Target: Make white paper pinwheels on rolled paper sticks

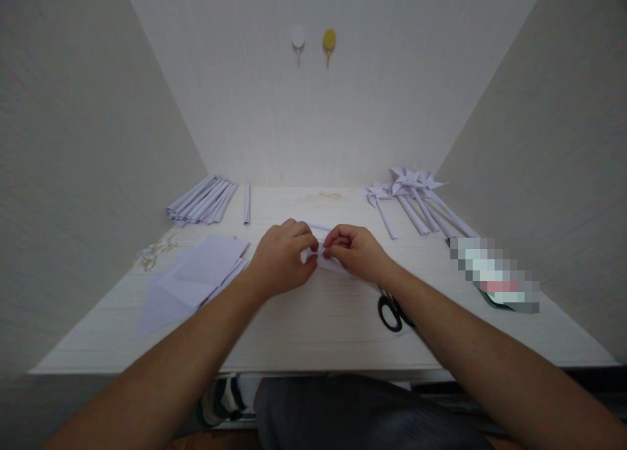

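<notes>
From my seat at the feed, the far left of the white surface (pixel 313 336) shows a small scatter of thin pale pins (pixel 155 251), too fine for me to make out further. Just right of them lies a loose stack of white paper sheets (pixel 196 277), fanned out flat. Behind that stack, against the back wall, sits a bundle of rolled paper sticks (pixel 203 200), and a single rolled stick (pixel 246 205) lies apart from it to the right.

At the centre, the left hand (pixel 281 257) is curled over, thumb and fingertips pinched shut on the left edge of a small folded paper piece (pixel 326 262). That piece sits low over the middle of the surface between the two hands; I cannot tell whether it rests on it. The right hand (pixel 357 251) meets it from the other side, fingers bent and closed on the same piece, its fingertips almost touching the left hand's. A short paper roll (pixel 318 226) lies just behind the knuckles.

Beside the right forearm lie black-handled scissors (pixel 392 311), partly hidden by the arm. Further back on the right is a row of paper pinwheels (pixel 411 198) on rolled stems. A blurred-out item (pixel 494 273) sits near the right edge.
</notes>
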The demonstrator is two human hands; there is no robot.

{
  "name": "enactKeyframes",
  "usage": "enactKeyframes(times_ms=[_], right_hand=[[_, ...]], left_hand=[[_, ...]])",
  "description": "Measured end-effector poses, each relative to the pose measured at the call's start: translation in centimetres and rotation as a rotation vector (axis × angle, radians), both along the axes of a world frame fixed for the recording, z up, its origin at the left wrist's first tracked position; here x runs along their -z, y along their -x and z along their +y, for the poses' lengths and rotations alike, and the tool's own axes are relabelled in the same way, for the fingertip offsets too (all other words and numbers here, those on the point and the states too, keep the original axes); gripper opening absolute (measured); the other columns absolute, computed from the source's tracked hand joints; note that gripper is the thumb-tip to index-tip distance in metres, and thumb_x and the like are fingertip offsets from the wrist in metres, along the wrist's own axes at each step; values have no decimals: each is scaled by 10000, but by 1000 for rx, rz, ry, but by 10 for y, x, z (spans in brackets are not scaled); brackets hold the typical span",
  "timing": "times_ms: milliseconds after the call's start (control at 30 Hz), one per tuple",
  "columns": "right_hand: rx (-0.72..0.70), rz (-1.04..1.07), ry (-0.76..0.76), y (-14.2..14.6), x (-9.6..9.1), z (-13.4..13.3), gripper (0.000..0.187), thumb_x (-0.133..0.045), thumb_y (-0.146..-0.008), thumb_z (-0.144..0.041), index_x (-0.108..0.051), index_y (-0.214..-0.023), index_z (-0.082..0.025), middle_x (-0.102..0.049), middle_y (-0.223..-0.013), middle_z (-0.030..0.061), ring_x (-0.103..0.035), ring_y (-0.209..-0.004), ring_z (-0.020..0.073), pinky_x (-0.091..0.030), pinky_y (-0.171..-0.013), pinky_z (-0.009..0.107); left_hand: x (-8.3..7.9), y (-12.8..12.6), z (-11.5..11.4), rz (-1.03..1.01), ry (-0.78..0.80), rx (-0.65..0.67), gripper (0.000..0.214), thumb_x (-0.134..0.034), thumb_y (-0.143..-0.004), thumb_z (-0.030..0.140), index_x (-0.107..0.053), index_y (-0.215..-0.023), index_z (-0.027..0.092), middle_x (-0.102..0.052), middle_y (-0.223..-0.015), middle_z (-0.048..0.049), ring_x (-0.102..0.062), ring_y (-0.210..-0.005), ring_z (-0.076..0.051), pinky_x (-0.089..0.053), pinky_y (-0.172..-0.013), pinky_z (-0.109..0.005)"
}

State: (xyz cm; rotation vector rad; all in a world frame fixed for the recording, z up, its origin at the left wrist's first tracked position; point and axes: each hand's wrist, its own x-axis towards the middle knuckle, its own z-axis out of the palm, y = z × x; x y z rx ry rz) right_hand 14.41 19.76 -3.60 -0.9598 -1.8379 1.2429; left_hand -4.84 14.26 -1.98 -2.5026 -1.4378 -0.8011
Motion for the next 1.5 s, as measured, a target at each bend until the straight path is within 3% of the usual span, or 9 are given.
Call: enactKeyframes(times_ms=[400,733,933,1067,1167,1267,1400,1500], right_hand=[[-26,47,82,2,-6,-4,98,-658,-681,-148,-659,-765,-199,-706,-629,-13,-573,-514,107,-380,-475,210],[-53,44,12,1,-3,-4,94,-683,-709,-205,-671,-801,-193,-736,-700,20,-611,-593,124,-406,-518,224],[37,85,16,0,-5,-2,118,-704,-678,-244,-660,-777,-196,-732,-695,19,-555,-527,109,-372,-469,217],[110,205,84,0,-12,0,139,-708,-655,-257,-636,-756,-195,-739,-682,18,-487,-431,83,-362,-420,226],[143,304,125,-2,-17,0,160,-718,-660,-267,-626,-769,-195,-758,-707,22,-511,-425,82,-400,-433,235],[134,341,163,-3,-19,-1,185,-747,-671,-280,-626,-785,-197,-778,-743,29,-552,-445,89,-437,-463,241],[100,343,160,-2,-17,-1,230,-788,-675,-312,-631,-798,-197,-779,-753,30,-599,-470,104,-475,-488,250],[106,310,89,0,-14,-2,233,-804,-670,-302,-630,-786,-199,-734,-676,4,-612,-477,117,-476,-476,248]], left_hand=[[2,-1,-1,47,-54,-1,36,-669,-827,176,-691,-832,204,-709,-913,-75,-616,-911,-258,-437,-725,-380],[1,-2,-1,-19,-21,25,69,-669,-813,154,-698,-850,204,-710,-932,-77,-622,-927,-258,-460,-767,-388],[-1,0,1,-331,-58,50,117,-651,-854,187,-689,-962,214,-707,-948,-65,-641,-944,-236,-513,-870,-401],[-2,5,8,-566,-83,-184,109,-582,-829,140,-646,-868,218,-692,-843,-25,-651,-825,-200,-523,-781,-359],[3,8,15,-590,53,-270,166,-596,-755,122,-669,-873,213,-730,-864,-29,-676,-826,-206,-537,-777,-357],[12,6,20,-532,261,-195,303,-687,-713,165,-714,-1011,209,-773,-1005,-59,-702,-918,-239,-553,-827,-376],[20,-1,21,-548,428,-19,234,-646,-854,319,-734,-1051,229,-785,-998,-51,-712,-889,-236,-559,-763,-346],[18,-4,19,-609,474,31,238,-564,-922,365,-736,-999,221,-781,-917,-33,-704,-818,-215,-548,-718,-321]])
